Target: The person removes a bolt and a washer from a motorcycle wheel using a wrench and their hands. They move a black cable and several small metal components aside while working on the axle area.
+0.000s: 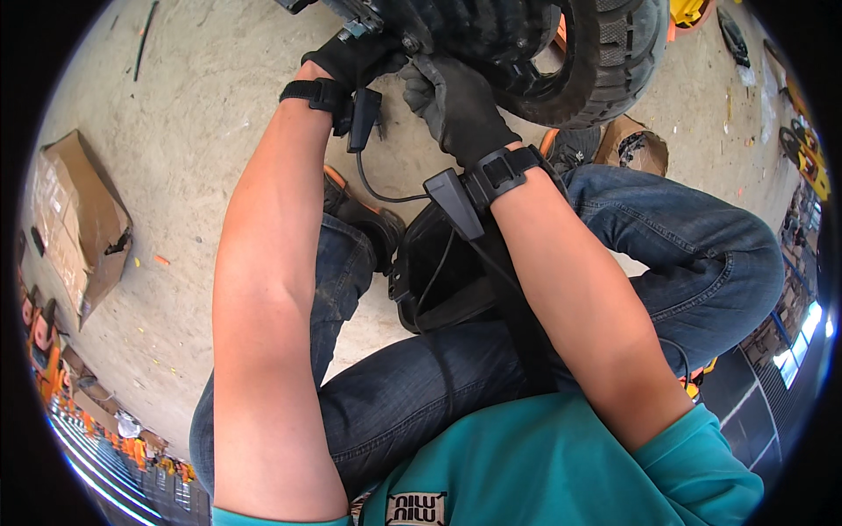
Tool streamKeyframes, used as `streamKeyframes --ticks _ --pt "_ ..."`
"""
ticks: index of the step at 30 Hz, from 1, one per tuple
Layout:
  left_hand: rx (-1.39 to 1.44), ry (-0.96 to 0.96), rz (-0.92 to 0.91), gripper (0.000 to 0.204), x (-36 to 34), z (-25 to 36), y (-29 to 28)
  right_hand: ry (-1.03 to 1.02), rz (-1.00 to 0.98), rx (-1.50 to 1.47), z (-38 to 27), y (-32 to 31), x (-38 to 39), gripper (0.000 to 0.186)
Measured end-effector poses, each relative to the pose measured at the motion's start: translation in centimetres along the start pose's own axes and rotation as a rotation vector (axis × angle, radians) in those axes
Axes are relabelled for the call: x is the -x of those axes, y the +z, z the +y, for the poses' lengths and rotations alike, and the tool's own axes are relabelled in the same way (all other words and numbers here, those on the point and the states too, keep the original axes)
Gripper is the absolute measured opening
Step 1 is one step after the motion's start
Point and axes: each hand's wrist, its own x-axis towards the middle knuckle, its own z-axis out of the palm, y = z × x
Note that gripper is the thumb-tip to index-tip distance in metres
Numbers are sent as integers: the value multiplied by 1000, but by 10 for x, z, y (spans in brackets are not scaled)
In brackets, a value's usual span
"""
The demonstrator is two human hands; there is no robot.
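At the top stands a dark wheeled machine with a black knobbly tire and a metal bracket with bolts. My left hand, in a black glove, reaches beneath the bracket. Its fingers look curled, partly hidden in shadow and behind the machine. To its right, against the machine's underside, is my right hand, gloved in grey and black. Those fingers are bent inward, and whatever they grip is hidden. Each wrist wears a black strap with a small box, the right one being a strapped device; a cable joins the two.
A flattened cardboard box lies on the concrete floor at left. Near my right foot sits an open cardboard carton with dark bits inside. A black bag-like case rests between my legs. Orange and yellow equipment lines both sides.
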Motion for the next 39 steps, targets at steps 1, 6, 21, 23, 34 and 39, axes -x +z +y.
streamKeyframes --ticks 1,6,21,23,34,39 --pt "-6 21 7 13 -2 -1 0 -28 11 55 0 -1 1 23" --pt "12 51 24 13 -2 -3 3 170 -93 -185 -3 -9 -7 18" --pt "239 -212 -13 14 1 1 0 153 21 -186 -3 1 -1 20" --pt "285 -251 -14 14 2 3 0 45 37 -101 0 3 1 25" --pt "731 -518 50 15 4 11 -1 99 5 -181 0 1 3 22" --pt "38 -148 -3 13 6 11 -4 137 -129 -205 4 -12 -7 20"
